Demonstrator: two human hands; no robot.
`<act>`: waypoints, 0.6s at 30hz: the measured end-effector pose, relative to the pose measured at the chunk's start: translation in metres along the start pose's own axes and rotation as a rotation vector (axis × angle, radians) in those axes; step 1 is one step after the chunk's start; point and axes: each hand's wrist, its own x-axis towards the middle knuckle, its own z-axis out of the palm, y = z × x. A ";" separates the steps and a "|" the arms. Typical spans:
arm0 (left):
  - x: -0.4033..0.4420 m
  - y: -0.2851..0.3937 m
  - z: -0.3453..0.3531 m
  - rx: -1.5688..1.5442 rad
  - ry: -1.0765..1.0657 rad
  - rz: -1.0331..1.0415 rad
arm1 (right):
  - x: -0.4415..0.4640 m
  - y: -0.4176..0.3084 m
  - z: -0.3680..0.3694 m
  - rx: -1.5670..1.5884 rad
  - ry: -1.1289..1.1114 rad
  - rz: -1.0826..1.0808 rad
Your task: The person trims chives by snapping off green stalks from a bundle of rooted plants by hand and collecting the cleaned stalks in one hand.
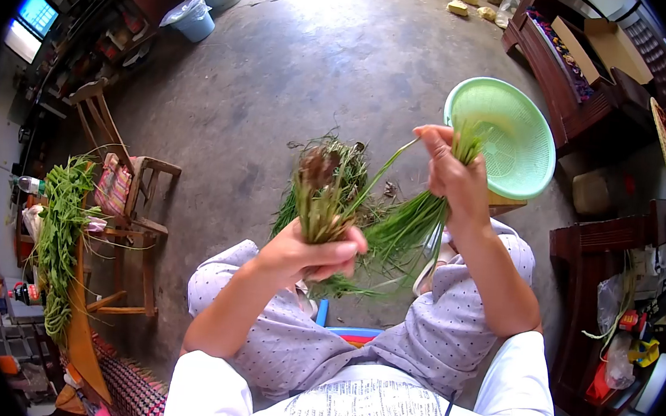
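Observation:
My left hand (pixel 317 253) is closed round a bunch of stalks (pixel 323 207) with brownish ends pointing up. To the right and higher, my right hand (pixel 455 167) grips a bundle of thin green stems (pixel 410 229), whose pale ends stick up above the fist and whose long green tips hang down to the left. Thumb and forefinger of that hand also pinch one long green stem (pixel 384 169), which slants down toward my left hand. Behind and below the hands, a heap of greens and trimmings (pixel 350 160) lies on the floor, partly hidden by the held stalks.
A green plastic basket (pixel 540 151) stands at the right on a wooden support. At the left are a wooden chair (pixel 164 166) and a board piled with leafy greens (pixel 61 236). A blue bin (pixel 197 26) stands farther back. Dark wooden furniture (pixel 582 254) is at the right.

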 end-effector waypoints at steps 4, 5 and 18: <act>-0.014 -0.004 -0.023 -0.302 -0.473 0.281 | 0.008 -0.001 -0.006 0.018 0.169 -0.027; -0.017 -0.002 -0.021 -0.371 -0.516 0.386 | 0.009 0.001 -0.006 0.008 0.214 -0.043; 0.010 0.002 -0.012 0.079 0.562 0.372 | -0.011 -0.002 0.013 -0.036 -0.084 0.064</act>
